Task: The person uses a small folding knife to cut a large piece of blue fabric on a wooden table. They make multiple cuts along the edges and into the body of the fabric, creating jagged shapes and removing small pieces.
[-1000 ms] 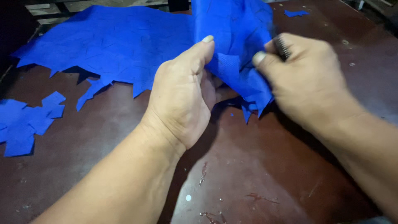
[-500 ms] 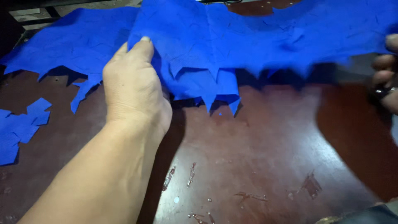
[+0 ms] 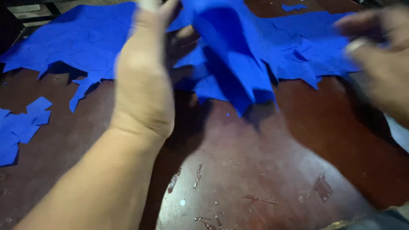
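I observe the left hand (image 3: 145, 91) raised over the middle of the worktop (image 3: 255, 179), seen from its back and blurred; its fingertips run up to the top edge of the frame, where they meet a lifted fold of the blue fabric sheet (image 3: 232, 64); I cannot tell whether that grip is pinching the cloth or merely lying against it, since the fingers are cut off and smeared. The lifted fold hangs in a tilted, tent-like ridge, its jagged lower corner pointing down toward the dark red surface and casting a shadow there; the remainder of the sheet lies flat across the far half of the worktop, left to right, with a ragged, notched near edge.

The right hand (image 3: 379, 55) sits at the right border, heavily blurred, over the right part of the sheet; something pale shows at one finger, but I cannot tell what it is, nor whether this grip is spread or pressed together.

A cluster of small blue offcuts (image 3: 21, 127) lies at the left edge, well apart from both hands; one small blue scrap (image 3: 294, 7) rests beyond the sheet at the far side; the near worktop shows scuffs and wet-looking spots (image 3: 198, 176).
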